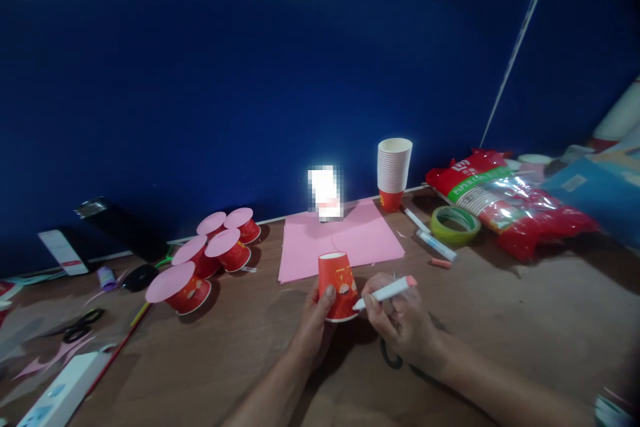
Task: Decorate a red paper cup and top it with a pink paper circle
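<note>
My left hand (316,323) is wrapped round a red paper cup (337,283), its thumb on the printed side. The cup is turned upside down, with its white rim at the bottom. In my right hand (400,320) is a white marker pen (385,292) with an orange-red end. Its tip is at the cup's lower right side; whether it touches is too small to tell. Behind the cup lie sheets of pink paper (310,253). To the left stand several upturned red cups (193,297) topped with pink paper discs (171,280).
A stack of paper cups (394,170) stands by the blue partition (250,80). Right of it are green tape (454,225), an orange cap (441,263) and a red cup package (515,207). Scissors (80,327), a power strip (65,390) and a bright blurred object (326,192) are also around.
</note>
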Tool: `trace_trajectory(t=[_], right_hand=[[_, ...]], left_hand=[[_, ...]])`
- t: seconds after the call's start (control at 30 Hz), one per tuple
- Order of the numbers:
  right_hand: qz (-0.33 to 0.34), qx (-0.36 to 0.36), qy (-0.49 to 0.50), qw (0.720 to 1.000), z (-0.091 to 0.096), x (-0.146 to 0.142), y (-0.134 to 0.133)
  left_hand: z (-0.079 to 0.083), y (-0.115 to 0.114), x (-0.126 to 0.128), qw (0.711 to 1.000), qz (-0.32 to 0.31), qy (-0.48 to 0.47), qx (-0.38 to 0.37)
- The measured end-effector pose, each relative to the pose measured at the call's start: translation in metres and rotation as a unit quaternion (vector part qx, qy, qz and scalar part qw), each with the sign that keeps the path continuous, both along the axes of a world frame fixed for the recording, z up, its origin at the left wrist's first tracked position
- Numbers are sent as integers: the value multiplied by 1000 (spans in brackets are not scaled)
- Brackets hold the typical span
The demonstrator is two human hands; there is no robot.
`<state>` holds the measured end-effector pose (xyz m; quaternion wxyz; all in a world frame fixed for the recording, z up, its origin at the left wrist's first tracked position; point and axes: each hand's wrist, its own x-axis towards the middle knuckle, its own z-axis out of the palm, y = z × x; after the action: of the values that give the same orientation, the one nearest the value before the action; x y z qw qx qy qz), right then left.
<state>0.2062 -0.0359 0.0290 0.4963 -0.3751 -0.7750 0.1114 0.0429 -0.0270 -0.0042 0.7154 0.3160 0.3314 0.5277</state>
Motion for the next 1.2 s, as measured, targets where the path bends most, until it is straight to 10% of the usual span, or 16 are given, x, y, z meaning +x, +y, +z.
trace_trajectory(t=[1.2], right_hand=[[-6, 10, -25, 1000, 1, 0, 1]], left_hand=[[-6, 3, 2, 999, 40, 18, 13]])
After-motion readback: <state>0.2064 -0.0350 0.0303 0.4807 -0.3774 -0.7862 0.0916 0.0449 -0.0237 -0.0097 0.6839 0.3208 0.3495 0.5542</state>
